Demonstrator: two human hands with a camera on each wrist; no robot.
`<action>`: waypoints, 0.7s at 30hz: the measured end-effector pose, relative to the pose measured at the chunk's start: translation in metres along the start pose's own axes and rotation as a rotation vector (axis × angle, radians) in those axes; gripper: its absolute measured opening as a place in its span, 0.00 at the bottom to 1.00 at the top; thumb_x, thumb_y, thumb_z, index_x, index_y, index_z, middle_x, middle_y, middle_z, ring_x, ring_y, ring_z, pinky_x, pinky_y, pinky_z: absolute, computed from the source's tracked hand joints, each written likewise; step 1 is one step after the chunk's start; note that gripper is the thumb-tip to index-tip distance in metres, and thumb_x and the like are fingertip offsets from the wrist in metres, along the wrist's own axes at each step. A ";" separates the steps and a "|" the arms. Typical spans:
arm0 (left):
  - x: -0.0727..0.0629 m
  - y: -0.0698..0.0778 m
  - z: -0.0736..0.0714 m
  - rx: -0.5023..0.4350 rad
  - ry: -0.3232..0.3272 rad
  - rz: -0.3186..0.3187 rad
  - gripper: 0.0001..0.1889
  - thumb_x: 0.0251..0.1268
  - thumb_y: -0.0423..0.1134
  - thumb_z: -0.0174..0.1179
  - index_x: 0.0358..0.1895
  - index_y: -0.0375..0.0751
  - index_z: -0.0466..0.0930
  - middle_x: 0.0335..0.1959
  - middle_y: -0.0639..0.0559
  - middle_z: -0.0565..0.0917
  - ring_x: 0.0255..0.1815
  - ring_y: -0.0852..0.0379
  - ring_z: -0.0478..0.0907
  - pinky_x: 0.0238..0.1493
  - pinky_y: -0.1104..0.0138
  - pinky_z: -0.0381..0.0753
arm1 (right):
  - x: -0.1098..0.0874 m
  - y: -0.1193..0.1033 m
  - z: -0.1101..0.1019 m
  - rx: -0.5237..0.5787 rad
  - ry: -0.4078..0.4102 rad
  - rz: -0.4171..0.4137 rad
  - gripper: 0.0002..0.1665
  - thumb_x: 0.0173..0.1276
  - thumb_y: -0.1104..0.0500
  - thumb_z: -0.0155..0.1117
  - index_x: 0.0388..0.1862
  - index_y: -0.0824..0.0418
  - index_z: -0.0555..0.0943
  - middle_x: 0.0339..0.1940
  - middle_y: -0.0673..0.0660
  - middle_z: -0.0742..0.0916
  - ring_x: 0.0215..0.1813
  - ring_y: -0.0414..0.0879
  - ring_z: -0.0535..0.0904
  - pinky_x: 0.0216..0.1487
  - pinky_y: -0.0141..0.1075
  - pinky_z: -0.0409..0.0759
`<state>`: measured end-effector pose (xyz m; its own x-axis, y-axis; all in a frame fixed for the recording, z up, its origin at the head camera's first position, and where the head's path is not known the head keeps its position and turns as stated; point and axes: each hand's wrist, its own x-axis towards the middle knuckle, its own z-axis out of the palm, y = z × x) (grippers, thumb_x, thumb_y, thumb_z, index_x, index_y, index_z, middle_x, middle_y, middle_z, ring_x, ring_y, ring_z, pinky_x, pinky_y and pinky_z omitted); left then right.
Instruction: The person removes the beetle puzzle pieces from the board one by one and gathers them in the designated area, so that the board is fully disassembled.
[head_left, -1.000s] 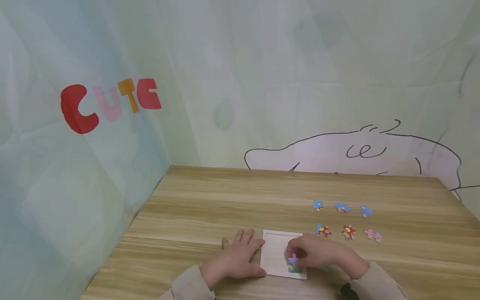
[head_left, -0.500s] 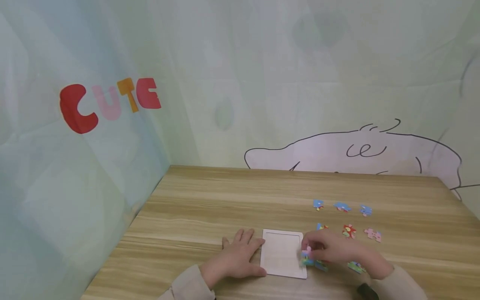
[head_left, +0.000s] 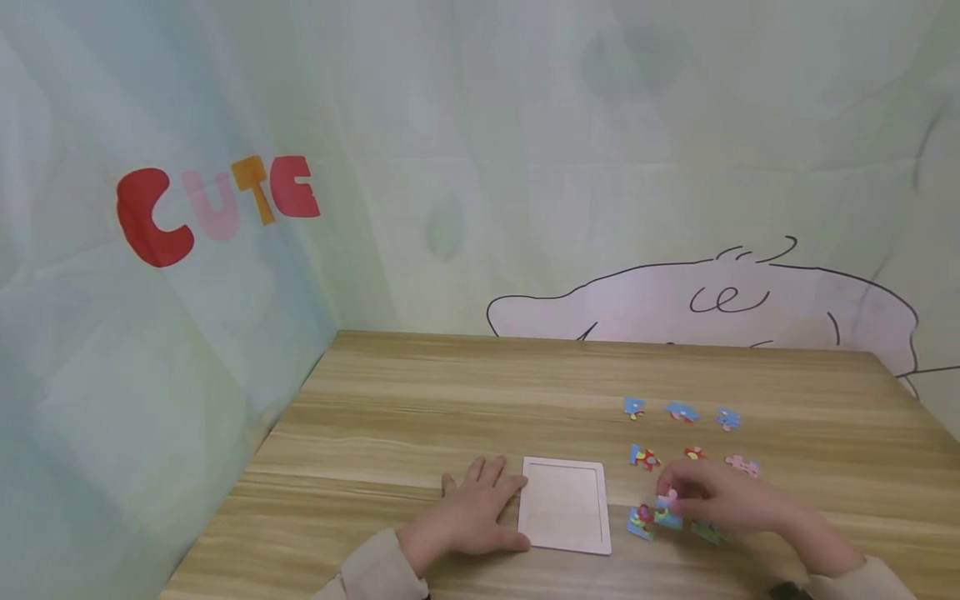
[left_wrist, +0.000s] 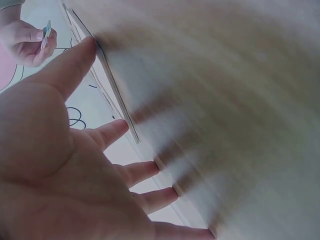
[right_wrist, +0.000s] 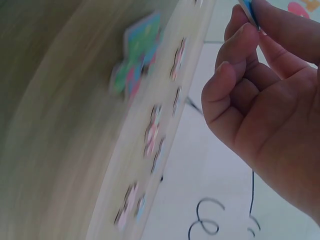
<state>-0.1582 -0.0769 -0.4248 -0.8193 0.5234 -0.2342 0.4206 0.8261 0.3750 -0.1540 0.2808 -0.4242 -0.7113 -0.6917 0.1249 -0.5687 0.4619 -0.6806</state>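
Observation:
My left hand lies flat with fingers spread at the left side of a shallow white puzzle tray. Its thumb and index fingertips touch the tray's edge, as the left wrist view also suggests. Right of the tray, my right hand pinches a jigsaw piece coloured pink, blue and green between thumb and fingers. Only a sliver of that piece shows in the right wrist view. Close by on the table lie a blue, green and red piece and a green piece, partly behind the hand.
Several more jigsaw pieces lie in rows on the wooden table: a blue row with a blue piece at the back, then a red and blue piece and a pink piece nearer. A printed cloth hangs behind.
My right hand has moved from above the tray to the right, carrying the pinched jigsaw piece off the tray to beside the other pieces. The left hand has stayed in place.

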 end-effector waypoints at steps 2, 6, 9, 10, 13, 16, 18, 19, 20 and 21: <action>0.000 0.000 0.001 0.006 0.002 0.000 0.41 0.52 0.63 0.65 0.68 0.49 0.67 0.74 0.37 0.58 0.73 0.31 0.51 0.56 0.23 0.49 | -0.007 0.002 -0.004 -0.017 0.014 0.015 0.08 0.67 0.65 0.61 0.39 0.52 0.76 0.27 0.37 0.77 0.30 0.27 0.70 0.28 0.27 0.70; 0.000 0.001 0.001 0.009 0.003 0.003 0.41 0.52 0.63 0.65 0.68 0.49 0.67 0.74 0.37 0.58 0.73 0.30 0.51 0.56 0.23 0.49 | -0.019 0.007 -0.012 0.014 0.021 -0.014 0.10 0.66 0.69 0.60 0.39 0.54 0.77 0.26 0.41 0.79 0.30 0.29 0.73 0.28 0.28 0.73; 0.000 0.000 0.000 0.007 0.001 0.005 0.41 0.52 0.63 0.65 0.68 0.49 0.67 0.73 0.36 0.58 0.73 0.30 0.51 0.56 0.23 0.49 | -0.027 0.011 -0.016 0.017 0.030 -0.015 0.10 0.66 0.69 0.60 0.39 0.54 0.76 0.30 0.42 0.80 0.34 0.30 0.73 0.31 0.28 0.74; 0.000 0.000 0.000 0.008 0.001 0.004 0.41 0.52 0.63 0.65 0.68 0.49 0.67 0.74 0.37 0.58 0.73 0.30 0.51 0.56 0.23 0.49 | -0.030 0.012 -0.017 0.002 0.039 -0.009 0.10 0.66 0.69 0.61 0.39 0.54 0.77 0.32 0.42 0.79 0.36 0.30 0.72 0.32 0.28 0.73; 0.000 0.000 0.000 0.008 0.001 0.005 0.41 0.52 0.63 0.65 0.68 0.49 0.67 0.74 0.37 0.58 0.73 0.31 0.51 0.56 0.23 0.48 | -0.037 0.016 -0.018 -0.032 0.059 0.031 0.10 0.65 0.67 0.62 0.40 0.53 0.77 0.36 0.40 0.78 0.39 0.29 0.71 0.34 0.28 0.73; 0.000 0.001 0.000 0.010 0.000 0.004 0.41 0.52 0.63 0.65 0.68 0.49 0.67 0.74 0.37 0.58 0.73 0.31 0.51 0.56 0.23 0.49 | -0.043 0.021 -0.019 -0.026 0.066 0.036 0.10 0.65 0.69 0.62 0.40 0.56 0.77 0.36 0.43 0.78 0.39 0.29 0.71 0.35 0.28 0.74; 0.000 0.001 0.000 0.007 -0.002 0.006 0.40 0.53 0.63 0.65 0.68 0.49 0.67 0.74 0.37 0.58 0.73 0.31 0.51 0.56 0.23 0.49 | -0.047 0.024 -0.020 -0.021 0.058 0.050 0.10 0.64 0.70 0.61 0.39 0.56 0.77 0.34 0.42 0.79 0.38 0.28 0.72 0.34 0.28 0.73; 0.000 0.000 0.000 0.006 -0.003 0.006 0.40 0.53 0.62 0.65 0.68 0.49 0.67 0.74 0.37 0.58 0.73 0.31 0.51 0.56 0.23 0.49 | -0.049 0.026 -0.021 -0.020 0.054 0.057 0.10 0.64 0.70 0.61 0.39 0.56 0.77 0.34 0.41 0.79 0.38 0.28 0.72 0.33 0.28 0.73; 0.000 0.001 0.000 0.004 -0.003 0.004 0.40 0.53 0.63 0.65 0.68 0.49 0.67 0.74 0.37 0.58 0.73 0.31 0.51 0.56 0.23 0.49 | -0.051 0.027 -0.021 -0.022 0.052 0.061 0.10 0.64 0.70 0.61 0.38 0.56 0.77 0.33 0.40 0.79 0.37 0.28 0.71 0.32 0.29 0.72; 0.000 0.001 0.000 0.003 -0.003 0.003 0.40 0.53 0.63 0.65 0.68 0.49 0.67 0.74 0.37 0.58 0.73 0.31 0.51 0.56 0.23 0.48 | -0.053 0.027 -0.022 -0.023 0.047 0.070 0.10 0.64 0.70 0.61 0.38 0.56 0.77 0.33 0.39 0.79 0.36 0.28 0.71 0.31 0.29 0.71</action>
<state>-0.1576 -0.0766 -0.4242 -0.8166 0.5267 -0.2361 0.4244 0.8252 0.3728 -0.1408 0.3426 -0.4336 -0.7678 -0.6307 0.1122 -0.5260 0.5208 -0.6724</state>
